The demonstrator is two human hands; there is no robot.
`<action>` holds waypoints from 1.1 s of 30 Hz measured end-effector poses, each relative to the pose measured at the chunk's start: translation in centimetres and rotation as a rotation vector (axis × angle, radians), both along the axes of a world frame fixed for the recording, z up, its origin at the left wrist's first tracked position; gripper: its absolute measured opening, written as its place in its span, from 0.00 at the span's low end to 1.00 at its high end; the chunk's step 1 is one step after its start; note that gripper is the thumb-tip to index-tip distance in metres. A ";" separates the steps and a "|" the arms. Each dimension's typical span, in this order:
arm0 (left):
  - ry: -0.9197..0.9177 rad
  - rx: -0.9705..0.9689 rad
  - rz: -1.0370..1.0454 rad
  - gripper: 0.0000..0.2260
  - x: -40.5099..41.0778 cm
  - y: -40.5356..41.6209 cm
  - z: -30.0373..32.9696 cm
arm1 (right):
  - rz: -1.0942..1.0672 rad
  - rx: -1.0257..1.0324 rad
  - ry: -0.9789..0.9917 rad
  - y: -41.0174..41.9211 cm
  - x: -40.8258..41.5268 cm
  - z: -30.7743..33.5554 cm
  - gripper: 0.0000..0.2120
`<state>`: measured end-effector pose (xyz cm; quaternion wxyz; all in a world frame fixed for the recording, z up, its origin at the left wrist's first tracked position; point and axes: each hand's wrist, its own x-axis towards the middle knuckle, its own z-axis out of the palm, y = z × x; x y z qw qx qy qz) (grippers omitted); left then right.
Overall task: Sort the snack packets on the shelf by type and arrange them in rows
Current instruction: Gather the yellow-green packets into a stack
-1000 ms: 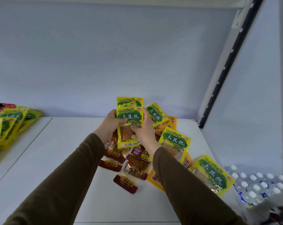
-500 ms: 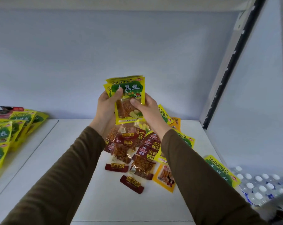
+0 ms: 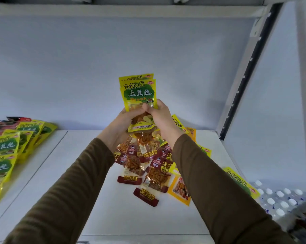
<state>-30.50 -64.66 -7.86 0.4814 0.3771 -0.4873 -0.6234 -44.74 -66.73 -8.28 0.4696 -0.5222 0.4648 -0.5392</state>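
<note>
Head view shows both hands raised above the white shelf (image 3: 89, 199), the left hand (image 3: 124, 120) and right hand (image 3: 159, 115) each with its grip clenched round the lower half of a small upright stack of yellow-green snack packets (image 3: 139, 92). Below them lies a mixed pile of red and yellow packets (image 3: 148, 166); a row of matching yellow-green packets (image 3: 11, 148) lies at far left.

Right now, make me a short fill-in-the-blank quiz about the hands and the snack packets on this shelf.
1. Both hands, left hand and right hand, grip a small stack of ____-and-green packets.
2. That stack is held ____ the mixed pile on the shelf.
3. The dark red packets lie in the ____ pile.
4. The sorted packets lie at the far ____.

Answers: yellow; above; mixed; left
</note>
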 end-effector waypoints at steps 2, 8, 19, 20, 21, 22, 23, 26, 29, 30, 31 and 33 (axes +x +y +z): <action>-0.027 -0.035 0.051 0.17 -0.1 -0.2 -0.3 | 0.022 -0.006 0.086 0.0 0.3 -0.1 0.07; 0.151 -0.011 0.312 0.08 1.2 -1.0 -0.7 | 0.119 0.031 0.129 -0.2 -0.9 -0.1 0.19; 0.292 -0.080 0.391 0.09 2.8 0.4 0.4 | -0.394 0.118 0.381 -1.7 -9.8 -5.2 0.21; 0.284 -0.043 0.343 0.10 2.6 0.9 -0.1 | -0.412 0.163 0.439 -1.8 -10.6 -5.9 0.23; 0.277 -0.002 0.301 0.11 2.2 1.4 -0.8 | -0.408 0.213 0.496 -2.0 -11.2 -6.5 0.25; 0.270 0.044 0.264 0.13 1.8 2.0 -1.5 | -0.387 0.258 0.549 -2.1 -11.6 -7.0 0.27; 0.257 0.091 0.229 0.16 1.3 2.5 -2.4 | -0.354 0.296 0.600 -2.4 -11.7 -7.6 0.29; 0.192 0.211 0.176 0.19 0.1 3.7 -4.9 | -0.295 0.337 0.783 -3.1 -11.3 -8.8 0.31; 0.146 0.282 0.157 0.21 -0.4 4.2 -6.9 | -0.379 0.292 0.915 -3.6 -10.7 -9.3 0.27; 0.132 0.287 0.158 0.21 -0.4 4.3 -7.4 | -0.399 0.262 0.928 -3.7 -10.6 -9.5 0.24; 0.118 0.287 0.165 0.21 -0.4 4.2 -7.8 | -0.413 0.228 0.920 -3.9 -10.6 -9.7 0.21; 0.098 0.290 0.184 0.19 -0.2 4.2 -8.5 | -0.438 0.148 0.824 -4.1 -10.6 -9.9 0.11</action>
